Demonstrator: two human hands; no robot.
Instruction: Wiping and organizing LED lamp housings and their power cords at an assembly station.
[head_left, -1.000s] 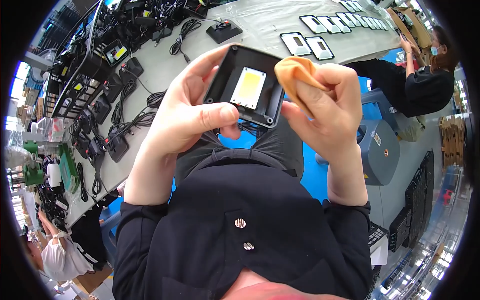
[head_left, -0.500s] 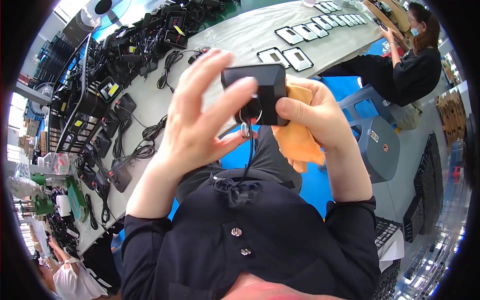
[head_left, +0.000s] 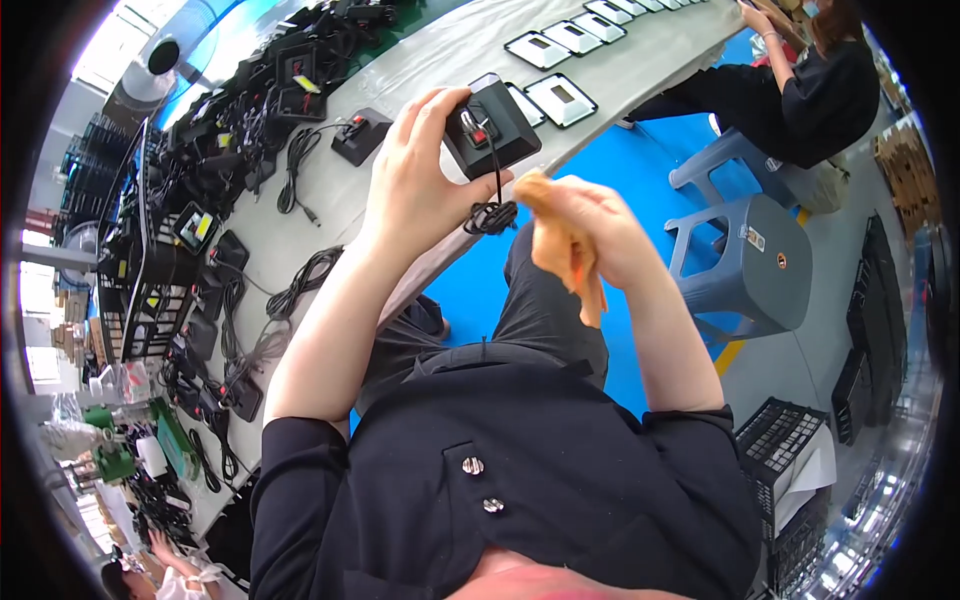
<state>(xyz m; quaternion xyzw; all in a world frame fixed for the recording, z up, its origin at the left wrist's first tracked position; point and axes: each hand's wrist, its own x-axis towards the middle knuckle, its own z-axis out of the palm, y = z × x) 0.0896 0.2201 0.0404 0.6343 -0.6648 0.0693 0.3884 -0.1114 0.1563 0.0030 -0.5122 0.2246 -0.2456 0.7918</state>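
Note:
My left hand [head_left: 415,170] grips a black square device [head_left: 510,130] by its left edge, fingers over the top and thumb below. Its back faces up, showing a small recess with a red part. From there a black cable [head_left: 490,217] hangs down, its lower part bundled in a small coil. An orange cloth [head_left: 562,250] is pinched in my right hand [head_left: 612,228], drooping below the fingers. Cloth and device are apart, the cloth just to the lower right of the device.
Along the covered table [head_left: 425,65] lie white panels with black frames [head_left: 562,100]. More black devices with cables [head_left: 360,138] crowd its left side, by a black rack [head_left: 160,275]. At right stand a grey-blue stool [head_left: 765,265], a seated person [head_left: 830,105] and a black crate [head_left: 780,440].
My left hand, earlier blurred and spread beside the device, now holds it. My right hand has let go of the device and moved down, keeping the cloth. The device is turned and tilted.

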